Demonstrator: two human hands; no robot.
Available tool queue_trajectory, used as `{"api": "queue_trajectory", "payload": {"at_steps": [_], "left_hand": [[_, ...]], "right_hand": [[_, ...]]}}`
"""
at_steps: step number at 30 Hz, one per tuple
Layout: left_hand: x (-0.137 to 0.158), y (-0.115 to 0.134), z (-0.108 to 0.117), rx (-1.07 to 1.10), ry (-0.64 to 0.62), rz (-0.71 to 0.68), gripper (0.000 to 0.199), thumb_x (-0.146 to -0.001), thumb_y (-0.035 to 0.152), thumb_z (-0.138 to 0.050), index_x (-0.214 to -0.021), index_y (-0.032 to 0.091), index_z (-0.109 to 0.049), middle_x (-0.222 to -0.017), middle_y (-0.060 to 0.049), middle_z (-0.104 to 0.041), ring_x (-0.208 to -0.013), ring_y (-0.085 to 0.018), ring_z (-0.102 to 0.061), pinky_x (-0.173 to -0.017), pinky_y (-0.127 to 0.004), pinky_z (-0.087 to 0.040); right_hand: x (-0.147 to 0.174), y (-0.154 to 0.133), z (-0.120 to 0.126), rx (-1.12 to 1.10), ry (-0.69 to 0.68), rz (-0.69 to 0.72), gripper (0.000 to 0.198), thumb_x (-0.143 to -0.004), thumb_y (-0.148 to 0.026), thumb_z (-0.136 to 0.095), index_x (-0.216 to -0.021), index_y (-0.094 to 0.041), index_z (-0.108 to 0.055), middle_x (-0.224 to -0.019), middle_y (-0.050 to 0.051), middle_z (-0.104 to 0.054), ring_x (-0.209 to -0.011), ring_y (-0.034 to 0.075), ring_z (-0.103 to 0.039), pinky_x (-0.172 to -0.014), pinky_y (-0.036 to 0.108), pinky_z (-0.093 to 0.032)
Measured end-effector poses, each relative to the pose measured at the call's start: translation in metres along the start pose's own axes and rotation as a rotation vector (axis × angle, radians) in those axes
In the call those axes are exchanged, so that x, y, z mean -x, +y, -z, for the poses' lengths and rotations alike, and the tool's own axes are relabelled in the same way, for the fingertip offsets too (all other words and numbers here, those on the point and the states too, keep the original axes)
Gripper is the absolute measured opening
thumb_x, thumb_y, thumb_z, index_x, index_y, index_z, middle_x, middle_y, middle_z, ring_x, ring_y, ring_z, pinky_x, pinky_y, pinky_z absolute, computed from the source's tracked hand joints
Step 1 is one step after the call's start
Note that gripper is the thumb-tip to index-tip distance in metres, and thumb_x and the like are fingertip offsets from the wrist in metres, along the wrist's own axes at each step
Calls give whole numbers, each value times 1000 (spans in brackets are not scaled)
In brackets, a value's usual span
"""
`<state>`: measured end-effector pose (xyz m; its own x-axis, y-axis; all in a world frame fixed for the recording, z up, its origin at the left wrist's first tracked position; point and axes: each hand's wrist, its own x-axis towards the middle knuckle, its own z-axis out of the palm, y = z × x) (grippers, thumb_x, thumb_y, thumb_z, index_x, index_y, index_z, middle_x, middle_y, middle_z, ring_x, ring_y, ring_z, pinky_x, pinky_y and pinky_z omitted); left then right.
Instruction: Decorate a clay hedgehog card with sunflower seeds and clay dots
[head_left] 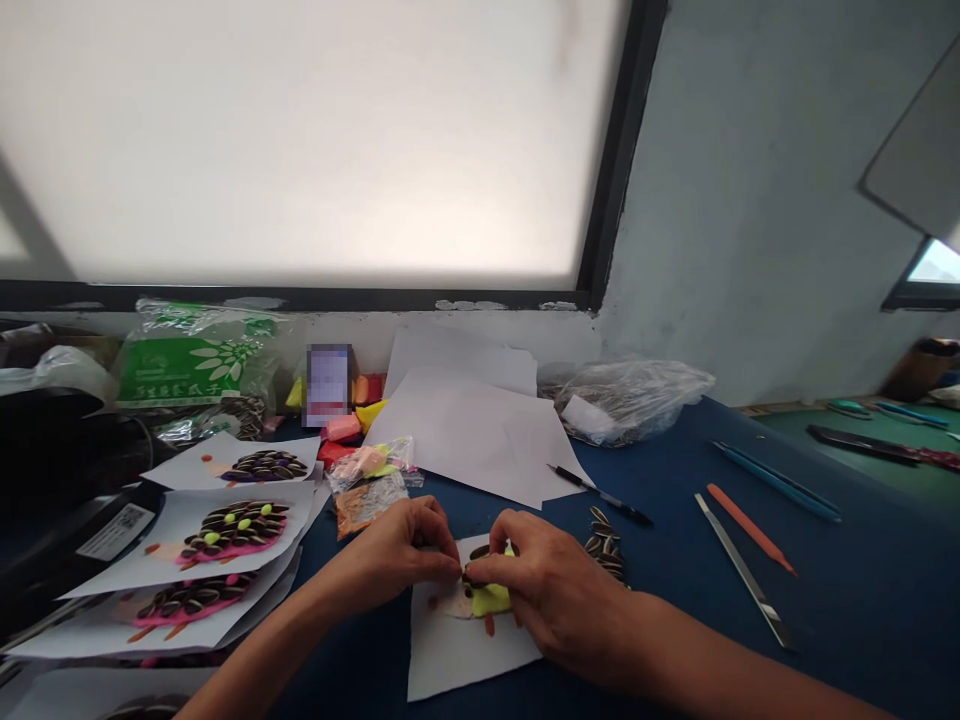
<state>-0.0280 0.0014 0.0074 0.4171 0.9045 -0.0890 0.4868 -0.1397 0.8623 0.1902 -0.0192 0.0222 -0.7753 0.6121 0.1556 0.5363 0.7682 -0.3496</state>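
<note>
A white sheet of paper (465, 670) lies on the blue table before me. On it is a clay figure with a yellow body (491, 599), a pale part at its left and small orange legs. Dark striped sunflower seeds are set on the yellow clay. My right hand (551, 585) covers part of the figure, thumb and forefinger pinched on a sunflower seed (467, 578). At the figure's upper left, my left hand (409, 550) is closed in a pinch, its fingertips near the same seed; whatever is between them is too small to tell. Loose sunflower seeds (604, 548) lie beyond my right hand.
Finished-looking seed pictures (225, 535) are stacked at left. Behind are clay packets (371, 460), blank paper (480, 430), a clear plastic bag (637, 395) and a green seed bag (199, 365). A pen (604, 495), metal blade (742, 570) and orange tool (750, 528) lie right.
</note>
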Motion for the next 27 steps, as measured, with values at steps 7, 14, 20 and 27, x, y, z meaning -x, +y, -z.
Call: {"api": "queue_trajectory", "payload": {"at_steps": [7,14,20,27], "left_hand": [[-1,0,-3,-14,-1,-3,9,-66,31,-73,-68,23,-78,-82,1,-52,-70,-13,-49,-63,-22,-40],[-1,0,-4,-39,4,11,10,-66,32,-72,-67,23,-78,-84,1,-53,-69,-13,-49,-63,-22,-42],[-2,-1,-4,-49,-5,5,10,-67,31,-72,-69,23,-78,-83,1,-52,-69,-13,-49,-63,-21,-42],[-2,-1,0,-58,-22,13,12,-66,33,-71,-69,24,-78,-82,1,-54,-70,-13,-50,-64,-22,-43]], "right_hand": [[-2,-1,0,4,-3,-11,37,-85,-5,-45,-107,-22,-69,-94,6,-53,-84,17,-49,-71,28,-42],[-2,0,-2,-6,4,-14,39,-84,-4,-46,-108,-23,-70,-94,6,-52,-84,17,-50,-72,28,-43],[-3,-2,-1,-18,-17,-46,40,-83,-3,-47,-109,-25,-70,-95,6,-53,-85,17,-50,-73,28,-43],[-1,-3,4,-18,8,-41,45,-83,-2,-45,-113,-26,-68,-98,6,-52,-88,17,-51,-74,28,-44]]}}
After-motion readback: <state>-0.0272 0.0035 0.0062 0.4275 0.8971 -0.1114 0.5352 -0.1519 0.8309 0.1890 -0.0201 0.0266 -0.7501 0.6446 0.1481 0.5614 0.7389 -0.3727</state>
